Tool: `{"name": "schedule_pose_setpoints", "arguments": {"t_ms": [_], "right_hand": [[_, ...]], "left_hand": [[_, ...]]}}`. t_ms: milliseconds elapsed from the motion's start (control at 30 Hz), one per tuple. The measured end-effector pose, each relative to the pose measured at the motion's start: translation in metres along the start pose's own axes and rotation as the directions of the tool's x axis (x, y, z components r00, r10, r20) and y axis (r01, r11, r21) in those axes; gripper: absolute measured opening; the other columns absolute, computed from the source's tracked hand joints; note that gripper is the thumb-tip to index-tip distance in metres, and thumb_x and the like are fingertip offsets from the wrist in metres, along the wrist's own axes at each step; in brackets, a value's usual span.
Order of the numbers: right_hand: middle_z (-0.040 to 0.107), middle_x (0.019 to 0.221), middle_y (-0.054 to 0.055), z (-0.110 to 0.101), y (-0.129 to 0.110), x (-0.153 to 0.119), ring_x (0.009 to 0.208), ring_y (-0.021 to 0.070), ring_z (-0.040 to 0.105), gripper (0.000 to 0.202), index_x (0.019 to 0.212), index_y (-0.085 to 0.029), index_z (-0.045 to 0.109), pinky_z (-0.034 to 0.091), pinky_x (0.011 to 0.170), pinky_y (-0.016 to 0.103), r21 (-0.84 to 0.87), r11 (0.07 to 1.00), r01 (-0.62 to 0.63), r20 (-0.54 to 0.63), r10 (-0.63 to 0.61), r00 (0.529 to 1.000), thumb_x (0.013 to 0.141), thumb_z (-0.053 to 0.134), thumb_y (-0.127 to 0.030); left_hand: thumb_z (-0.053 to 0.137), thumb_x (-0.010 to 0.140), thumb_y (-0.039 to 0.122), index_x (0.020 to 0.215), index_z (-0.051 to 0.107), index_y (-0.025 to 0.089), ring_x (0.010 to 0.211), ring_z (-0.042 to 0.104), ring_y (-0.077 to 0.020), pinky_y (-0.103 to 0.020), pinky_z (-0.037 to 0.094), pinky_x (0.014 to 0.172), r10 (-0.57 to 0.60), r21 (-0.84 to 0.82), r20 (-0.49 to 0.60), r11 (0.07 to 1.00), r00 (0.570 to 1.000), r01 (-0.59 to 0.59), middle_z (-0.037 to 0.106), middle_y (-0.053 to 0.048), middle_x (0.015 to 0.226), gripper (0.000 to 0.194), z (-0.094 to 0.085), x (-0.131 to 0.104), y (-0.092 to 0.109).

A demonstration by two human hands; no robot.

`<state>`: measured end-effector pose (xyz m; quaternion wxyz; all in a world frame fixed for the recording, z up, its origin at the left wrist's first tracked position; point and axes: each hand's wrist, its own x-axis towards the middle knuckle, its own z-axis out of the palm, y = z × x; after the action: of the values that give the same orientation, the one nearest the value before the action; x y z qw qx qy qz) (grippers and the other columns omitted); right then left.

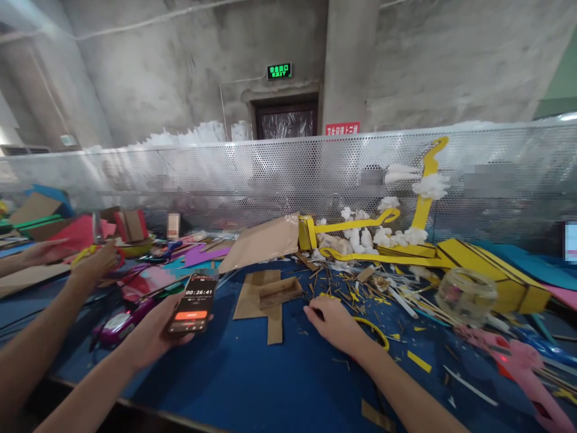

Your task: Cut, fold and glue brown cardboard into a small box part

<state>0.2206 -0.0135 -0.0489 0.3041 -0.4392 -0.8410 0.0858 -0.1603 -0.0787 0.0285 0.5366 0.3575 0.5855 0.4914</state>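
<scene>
My left hand [155, 337] is wrapped around a dark smartphone [195, 302]. Its lit screen shows 00:26:41 and an orange button. My right hand [331, 322] rests low over the blue table, loosely curled, with a gap between thumb and fingers and nothing visible in it. Just left of it, a small open cardboard box [280, 293] sits on flat brown cardboard pieces [274, 328]. Beside my right wrist lies a yellow loop [376, 332], partly hidden by the arm. Brown and yellow scraps [347, 279] are scattered beyond that hand.
At left, another person's hands [97, 264] hold scissors [85, 254] near a red sheet [67, 237]. A purple glue gun [119, 322] lies beside my left arm. Yellow cardboard shapes [487, 270], a clear jar [466, 297] and a pink glue gun [518, 361] occupy the right. A perforated metal partition [270, 180] stands behind.
</scene>
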Motion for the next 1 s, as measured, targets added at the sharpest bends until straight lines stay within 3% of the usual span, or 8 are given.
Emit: {"name": "schedule_pose_setpoints", "arguments": {"t_ms": [200, 333, 467, 533, 633, 733, 867, 1000], "right_hand": [[0.067, 0.071, 0.001, -0.001, -0.002, 0.0, 0.07, 0.0186, 0.063, 0.037, 0.066, -0.022, 0.054, 0.039, 0.067, 0.027, -0.002, 1.0, 0.0, 0.008, 0.0, 1.0, 0.103, 0.051, -0.026], [0.066, 0.072, 0.001, -0.002, -0.002, 0.0, 0.071, 0.0185, 0.063, 0.037, 0.067, -0.023, 0.054, 0.04, 0.067, 0.027, 0.0, 1.0, 0.0, 0.015, 0.0, 1.0, 0.103, 0.051, -0.026], [0.067, 0.073, 0.001, -0.002, -0.003, 0.0, 0.072, 0.0188, 0.063, 0.037, 0.067, -0.023, 0.054, 0.04, 0.068, 0.028, -0.003, 1.0, -0.002, 0.021, 0.002, 1.0, 0.104, 0.05, -0.027], [0.067, 0.073, 0.001, -0.003, -0.003, 0.0, 0.071, 0.0188, 0.063, 0.037, 0.068, -0.022, 0.055, 0.04, 0.069, 0.028, -0.005, 1.0, -0.003, 0.025, 0.003, 1.0, 0.104, 0.05, -0.027], [0.066, 0.072, 0.001, -0.002, -0.003, 0.001, 0.071, 0.0188, 0.063, 0.037, 0.068, -0.022, 0.056, 0.04, 0.069, 0.028, -0.008, 1.0, -0.003, 0.034, 0.003, 0.999, 0.104, 0.05, -0.027], [0.066, 0.073, 0.002, -0.002, -0.004, 0.001, 0.072, 0.0189, 0.064, 0.036, 0.069, -0.022, 0.057, 0.041, 0.07, 0.028, -0.007, 1.0, -0.001, 0.043, 0.002, 0.999, 0.104, 0.05, -0.026], [0.066, 0.073, 0.002, -0.003, -0.005, 0.001, 0.073, 0.0192, 0.065, 0.035, 0.069, -0.022, 0.057, 0.041, 0.07, 0.029, -0.001, 1.0, -0.003, 0.047, 0.003, 0.999, 0.103, 0.05, -0.025], [0.065, 0.072, 0.001, -0.003, -0.004, 0.001, 0.072, 0.0191, 0.064, 0.035, 0.068, -0.022, 0.056, 0.041, 0.069, 0.029, 0.02, 1.0, -0.006, 0.044, 0.005, 0.999, 0.103, 0.051, -0.025]], "left_hand": [[0.064, 0.084, 0.064, 0.127, 0.058, 0.025, 0.088, 0.075, -0.0236, -0.029, 0.061, 0.066, -0.09, 0.26, -0.049, 0.96, 0.995, 0.1, 0.08, -0.001, 0.106, 0.059, -0.013, -0.004, 0.017], [0.057, 0.079, 0.071, 0.129, 0.06, 0.022, 0.119, 0.067, -0.0353, -0.029, 0.056, 0.055, 0.136, 0.479, -0.234, 0.878, 0.963, -0.007, 0.069, -0.013, 0.136, 0.07, -0.031, -0.001, 0.011], [0.06, 0.076, 0.065, 0.107, 0.069, 0.021, 0.108, 0.071, -0.0385, -0.039, 0.059, 0.077, 0.308, 0.762, -0.211, 0.647, 0.928, -0.041, 0.078, -0.011, 0.113, 0.055, -0.043, 0.005, 0.011], [0.054, 0.084, 0.062, 0.106, 0.068, 0.021, 0.101, 0.072, -0.0359, -0.043, 0.057, 0.086, 0.403, 0.893, -0.139, 0.445, 0.905, -0.061, 0.079, -0.007, 0.102, 0.049, -0.036, 0.006, 0.011], [0.049, 0.091, 0.055, 0.119, 0.065, 0.018, 0.112, 0.07, -0.0343, -0.043, 0.054, 0.095, 0.538, 0.92, 0.084, 0.283, 0.839, -0.273, 0.074, -0.012, 0.124, 0.049, -0.002, 0.007, 0.001], [0.053, 0.092, 0.059, 0.128, 0.064, 0.026, 0.131, 0.059, -0.0365, -0.05, 0.045, 0.11, 0.547, 0.876, 0.325, 0.132, 0.771, -0.463, 0.068, -0.011, 0.137, 0.05, 0.05, 0.011, -0.014], [0.065, 0.085, 0.063, 0.15, 0.047, 0.024, 0.14, 0.05, -0.0433, -0.053, 0.043, 0.111, 0.529, 0.784, 0.44, 0.167, 0.725, -0.598, 0.055, -0.018, 0.152, 0.078, 0.119, 0.031, -0.025], [0.07, 0.082, 0.059, 0.148, 0.049, 0.02, 0.136, 0.053, -0.0464, -0.056, 0.043, 0.109, 0.453, 0.776, 0.494, 0.155, 0.742, -0.611, 0.057, -0.021, 0.15, 0.08, 0.16, 0.064, -0.025]]}}
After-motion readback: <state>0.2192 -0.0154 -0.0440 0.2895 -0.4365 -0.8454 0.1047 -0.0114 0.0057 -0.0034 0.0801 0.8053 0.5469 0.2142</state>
